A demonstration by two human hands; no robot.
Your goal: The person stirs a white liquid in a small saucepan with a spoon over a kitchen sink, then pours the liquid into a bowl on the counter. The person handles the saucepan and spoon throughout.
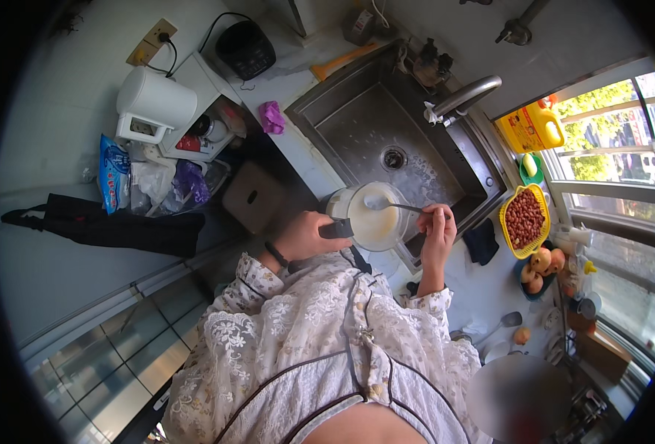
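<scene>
My left hand [305,236] grips the black handle [337,228] of a clear jug [398,194], which is tilted at the near edge of the sink. Inside the jug is a pale, cream-coloured liquid [373,225]. My right hand [437,227] holds a metal spoon [408,207] by its handle, with the bowl of the spoon over the liquid inside the jug. Something whitish shows in the spoon's bowl. Faint steam seems to hang over the sink beside the jug.
The steel sink [355,139] with its faucet [472,91] lies beyond the jug. A yellow basket of reddish nuts or beans [503,222], a bowl of round fruit [535,294] and a dark cloth [481,242] are at the right. A purple cloth [272,117] lies left of the sink.
</scene>
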